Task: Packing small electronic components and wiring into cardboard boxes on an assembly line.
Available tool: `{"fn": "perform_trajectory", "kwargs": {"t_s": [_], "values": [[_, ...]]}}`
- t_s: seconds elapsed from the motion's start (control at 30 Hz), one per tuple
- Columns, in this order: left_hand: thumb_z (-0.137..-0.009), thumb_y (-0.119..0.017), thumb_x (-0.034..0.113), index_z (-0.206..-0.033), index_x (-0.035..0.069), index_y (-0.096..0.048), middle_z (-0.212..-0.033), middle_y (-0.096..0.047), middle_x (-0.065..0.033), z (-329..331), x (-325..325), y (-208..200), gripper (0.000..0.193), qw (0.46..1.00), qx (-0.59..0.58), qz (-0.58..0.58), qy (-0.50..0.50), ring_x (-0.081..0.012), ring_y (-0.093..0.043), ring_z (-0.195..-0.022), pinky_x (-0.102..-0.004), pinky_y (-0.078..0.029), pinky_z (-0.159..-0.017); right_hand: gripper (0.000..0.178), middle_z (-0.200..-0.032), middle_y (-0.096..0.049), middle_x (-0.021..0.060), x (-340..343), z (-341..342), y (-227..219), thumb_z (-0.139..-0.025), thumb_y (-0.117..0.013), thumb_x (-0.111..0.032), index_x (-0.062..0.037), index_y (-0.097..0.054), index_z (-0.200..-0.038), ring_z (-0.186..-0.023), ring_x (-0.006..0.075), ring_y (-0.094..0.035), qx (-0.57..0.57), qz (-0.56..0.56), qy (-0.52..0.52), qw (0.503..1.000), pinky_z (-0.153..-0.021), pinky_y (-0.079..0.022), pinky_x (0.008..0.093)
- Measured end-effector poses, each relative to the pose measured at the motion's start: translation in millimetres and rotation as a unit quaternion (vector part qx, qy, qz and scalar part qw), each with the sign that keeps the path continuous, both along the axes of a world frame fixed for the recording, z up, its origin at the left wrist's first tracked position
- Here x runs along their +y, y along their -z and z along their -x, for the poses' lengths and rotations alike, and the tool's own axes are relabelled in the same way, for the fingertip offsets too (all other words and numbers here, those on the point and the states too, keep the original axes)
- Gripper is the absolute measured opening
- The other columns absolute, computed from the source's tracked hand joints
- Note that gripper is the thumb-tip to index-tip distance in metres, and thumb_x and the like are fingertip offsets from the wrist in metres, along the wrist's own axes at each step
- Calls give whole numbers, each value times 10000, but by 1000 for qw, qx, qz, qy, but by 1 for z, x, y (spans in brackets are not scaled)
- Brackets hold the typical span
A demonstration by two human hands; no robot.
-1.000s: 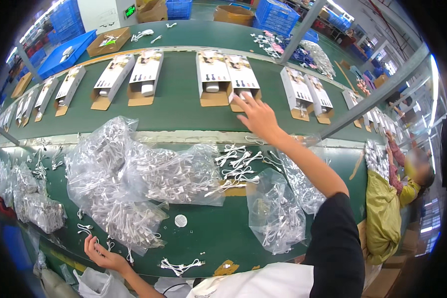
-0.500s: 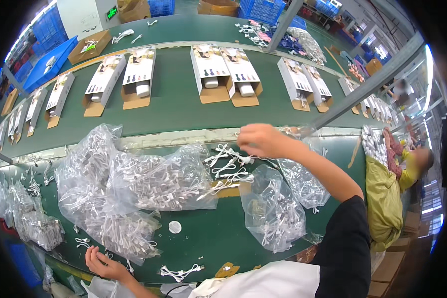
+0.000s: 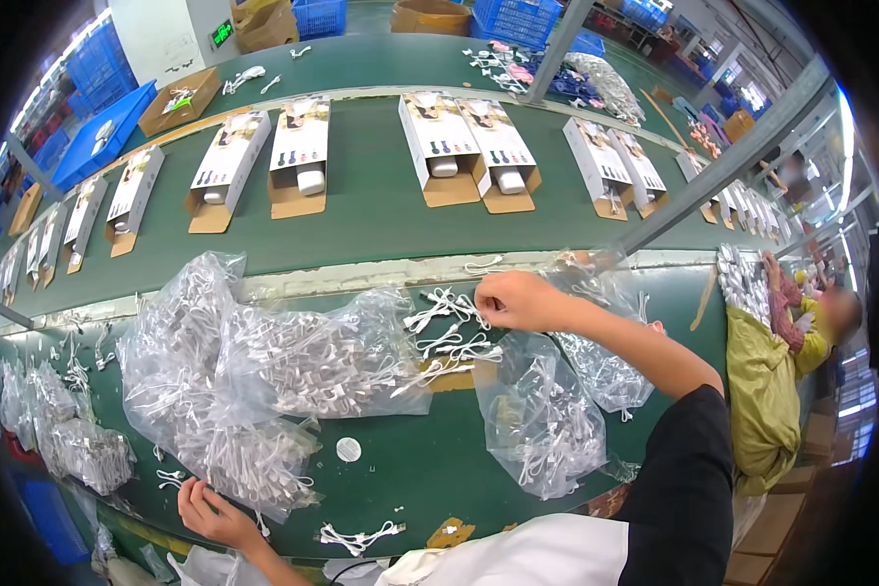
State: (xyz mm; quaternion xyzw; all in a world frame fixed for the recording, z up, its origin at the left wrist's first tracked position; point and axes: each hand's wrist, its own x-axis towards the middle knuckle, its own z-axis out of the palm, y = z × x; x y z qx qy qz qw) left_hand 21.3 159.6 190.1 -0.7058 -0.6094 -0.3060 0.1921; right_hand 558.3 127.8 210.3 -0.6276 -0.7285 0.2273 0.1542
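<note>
Right hand (image 3: 520, 301) curls, fingertips hidden, can't tell if pinching; loose white cables (image 3: 448, 311) lie just left of it. Left hand (image 3: 215, 516) loosely spread, clear cable bag (image 3: 249, 449) just beyond it.

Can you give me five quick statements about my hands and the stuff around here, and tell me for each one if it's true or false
1. The right hand is at the loose cables. True.
2. The left hand is inside a box. False: the left hand is beside a clear bag of cables.
3. The boxes lie with their open ends toward the wearer. True.
4. The white disc sits on top of a bag. False: it lies on the green table.
5. The yellow-green sack is at the left of the view. False: it is at the right.
</note>
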Motion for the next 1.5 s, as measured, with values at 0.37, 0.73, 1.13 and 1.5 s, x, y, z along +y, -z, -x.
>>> {"fn": "perform_trajectory", "kwargs": {"t_s": [0.37,0.73,1.13,1.5], "values": [[-897,-514,65,-894,1,-619,-1037,-617,-104,0,1,-3,123,1000,-28,6,-7,-286,-566,-999,-393,-392,-867,199,-759,-643,149,27,0,-26,-831,-569,-242,-47,-611,-834,-726,347,-617,10,-8,126,992,-660,-478,428],[-882,-515,35,-890,-3,-614,-1027,-608,-107,0,0,-3,107,999,-49,6,3,-294,-560,-995,-395,-395,-865,190,-770,-645,194,112,-91,4,-864,-535,-199,-28,-615,-836,-698,357,-653,-322,-113,310,887,-595,-518,456],[-896,-512,33,-906,-22,-607,-1040,-598,-132,5,4,-3,111,999,-43,12,19,-305,-552,-985,-400,-414,-867,323,-1070,-534,190,100,-121,48,-786,-593,-60,-8,-498,-1090,-928,384,-586,-221,-216,307,900,-778,-496,473],[-873,-519,3,-883,-43,-603,-1021,-597,-142,8,5,-2,96,998,-57,19,8,-313,-548,-979,-410,-423,-857,252,-945,-574,82,33,-5,-2,-735,-717,-125,-57,-592,-943,-937,272,-557,-116,-148,25,982,-806,-468,372]]}}
